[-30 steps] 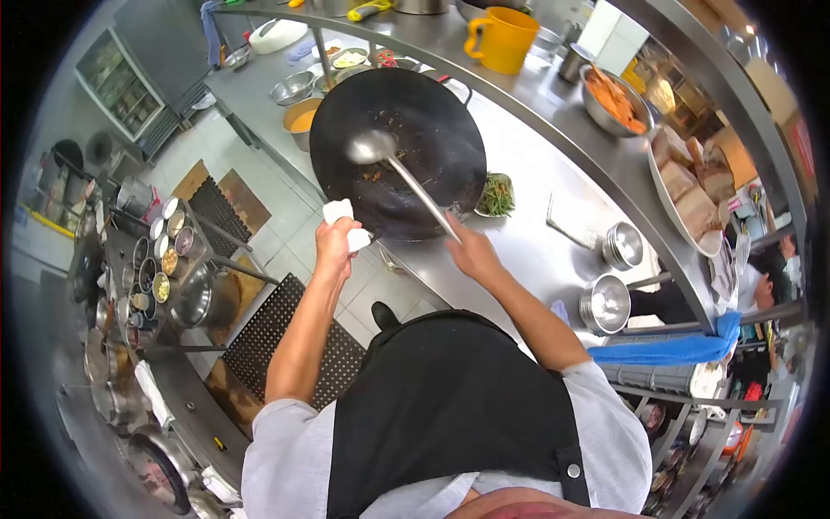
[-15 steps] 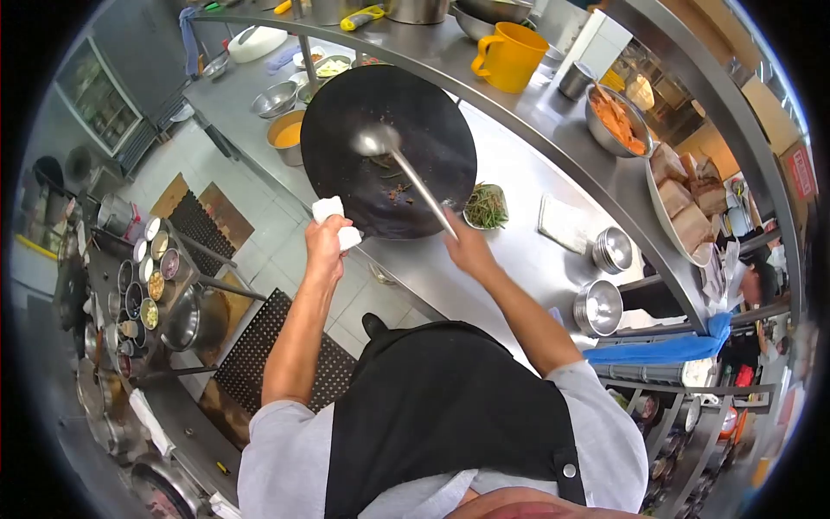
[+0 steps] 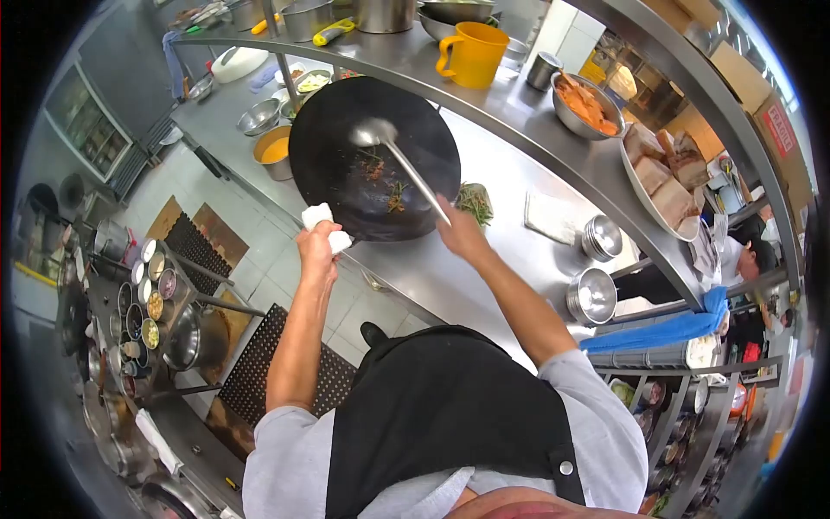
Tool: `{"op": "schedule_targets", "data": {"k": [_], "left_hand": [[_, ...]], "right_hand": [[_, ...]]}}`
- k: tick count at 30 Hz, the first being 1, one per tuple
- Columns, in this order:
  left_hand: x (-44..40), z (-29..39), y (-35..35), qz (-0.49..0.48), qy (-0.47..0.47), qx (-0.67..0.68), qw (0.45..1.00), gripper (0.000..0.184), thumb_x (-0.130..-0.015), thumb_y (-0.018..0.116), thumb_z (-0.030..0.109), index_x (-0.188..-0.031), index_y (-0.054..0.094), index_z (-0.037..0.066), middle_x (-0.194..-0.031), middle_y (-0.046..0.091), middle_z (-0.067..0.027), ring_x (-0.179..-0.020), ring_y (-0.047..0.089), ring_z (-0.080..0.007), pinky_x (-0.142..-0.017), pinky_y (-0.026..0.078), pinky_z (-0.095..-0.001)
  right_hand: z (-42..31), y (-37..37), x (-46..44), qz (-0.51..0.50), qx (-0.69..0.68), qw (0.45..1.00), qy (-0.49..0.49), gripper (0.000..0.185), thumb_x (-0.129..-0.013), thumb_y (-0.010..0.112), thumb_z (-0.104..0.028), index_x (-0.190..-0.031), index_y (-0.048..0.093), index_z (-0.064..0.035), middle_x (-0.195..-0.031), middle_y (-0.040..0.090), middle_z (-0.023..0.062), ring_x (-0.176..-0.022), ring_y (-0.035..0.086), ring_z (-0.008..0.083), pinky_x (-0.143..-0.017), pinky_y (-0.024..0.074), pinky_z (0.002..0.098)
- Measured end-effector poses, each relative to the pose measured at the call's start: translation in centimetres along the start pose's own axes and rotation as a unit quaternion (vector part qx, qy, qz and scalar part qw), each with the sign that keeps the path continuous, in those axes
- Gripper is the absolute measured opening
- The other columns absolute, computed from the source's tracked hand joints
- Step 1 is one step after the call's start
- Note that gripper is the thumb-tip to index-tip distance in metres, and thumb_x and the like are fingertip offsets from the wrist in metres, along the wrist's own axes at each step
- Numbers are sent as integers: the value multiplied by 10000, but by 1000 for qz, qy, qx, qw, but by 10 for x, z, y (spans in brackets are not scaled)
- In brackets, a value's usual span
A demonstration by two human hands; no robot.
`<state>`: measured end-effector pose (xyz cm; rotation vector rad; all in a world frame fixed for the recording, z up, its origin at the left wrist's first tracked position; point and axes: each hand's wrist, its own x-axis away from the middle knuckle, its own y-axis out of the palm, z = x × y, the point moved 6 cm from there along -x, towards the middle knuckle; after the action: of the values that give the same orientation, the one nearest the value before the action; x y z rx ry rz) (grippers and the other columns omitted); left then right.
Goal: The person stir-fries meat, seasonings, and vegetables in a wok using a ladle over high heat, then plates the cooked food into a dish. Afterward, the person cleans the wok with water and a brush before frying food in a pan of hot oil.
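A black wok (image 3: pixel 333 121) is tilted over the steel counter, its inside turned towards me. My left hand (image 3: pixel 317 246) is closed around a folded white cloth (image 3: pixel 318 216) at the wok's near left edge; the part under the cloth is hidden. My right hand (image 3: pixel 462 232) grips the long handle of a metal ladle (image 3: pixel 373 131). The ladle's bowl is inside the wok, near its middle. Brown and green food bits (image 3: pixel 396 197) lie on the wok's lower inside. Just right of the wok is a dish of cut green vegetables (image 3: pixel 475 203), partly hidden.
A pot of orange liquid (image 3: pixel 275 151) stands left of the wok. Above the counter runs a steel shelf (image 3: pixel 527 117) with a yellow jug (image 3: pixel 475 56) and a plate of meat blocks (image 3: pixel 661 177). Stacked metal bowls (image 3: pixel 594 296) and a folded cloth (image 3: pixel 551 216) lie on the right.
The food bits have shifted and spread inside the wok. The ladle stays in the wok, and both hands keep their grips. The whole view has shifted slightly.
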<state>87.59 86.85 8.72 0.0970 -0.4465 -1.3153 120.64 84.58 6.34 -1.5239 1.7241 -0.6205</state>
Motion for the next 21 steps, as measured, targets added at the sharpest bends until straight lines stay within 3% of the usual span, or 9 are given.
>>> {"op": "schedule_targets", "data": {"k": [3,5,8,10,12,13,15,18,21], "left_hand": [[-5,-3,-5,-2,-12,27,1000,214,-773,680,73,-965,587,52,-726,612,-35,-517,602,-158,-370,348,-304],[-3,-4,-12,10,-23,28,999,208,-775,678,68,-964,594,48,-721,611,-40,-513,599,-159,-371,350,-304],[-4,-1,-14,14,-5,15,1000,213,-768,678,61,-966,600,41,-719,611,-42,-516,601,-158,-373,351,-304],[-2,-6,-8,12,-10,9,1000,208,-775,676,73,-966,596,48,-725,610,-35,-527,607,-156,-372,349,-301],[-3,-9,1,27,-5,15,1000,189,-791,670,87,-961,593,52,-725,605,-25,-533,611,-155,-371,352,-298],[-3,-13,6,23,-8,13,1000,189,-791,670,87,-961,593,52,-725,605,-25,-533,611,-155,-371,352,-298],[-4,-17,13,29,13,62,998,231,-763,687,65,-977,603,44,-732,629,-45,-511,600,-157,-373,353,-292],[-7,-26,25,34,23,70,997,220,-794,671,85,-1000,611,38,-743,644,-54,-515,601,-158,-378,355,-292],[-12,-31,35,51,36,70,996,207,-837,650,117,-1020,616,28,-749,656,-63,-524,604,-159,-379,354,-293]], "right_hand": [[45,-6,85,-107,61,992,33,584,-926,604,-181,-1504,519,-161,-999,702,279,-908,684,460,-824,542,532],[87,-38,132,-52,80,993,-69,577,-917,612,-180,-1490,541,-181,-930,695,241,-816,681,438,-763,547,525],[86,-86,109,-54,202,976,-62,564,-916,621,-200,-1477,556,-179,-791,641,174,-722,653,390,-686,526,521],[75,-87,63,-36,177,983,-35,582,-912,635,-212,-1487,549,-192,-878,681,222,-783,662,427,-749,521,534],[41,-87,20,-86,94,988,86,591,-923,624,-216,-1504,518,-187,-1061,713,246,-941,683,427,-829,527,531],[38,-74,13,-84,95,988,90,591,-923,624,-216,-1504,518,-187,-1061,713,246,-941,683,427,-829,527,531],[41,-54,9,-11,147,988,40,607,-924,631,-213,-1517,505,-186,-888,697,258,-844,679,447,-802,533,543],[79,-38,62,-36,166,985,36,621,-930,620,-204,-1533,476,-198,-911,688,241,-844,669,442,-776,531,544],[92,-74,117,-45,194,980,25,580,-932,591,-183,-1505,505,-197,-908,677,216,-830,673,416,-779,544,536]]}}
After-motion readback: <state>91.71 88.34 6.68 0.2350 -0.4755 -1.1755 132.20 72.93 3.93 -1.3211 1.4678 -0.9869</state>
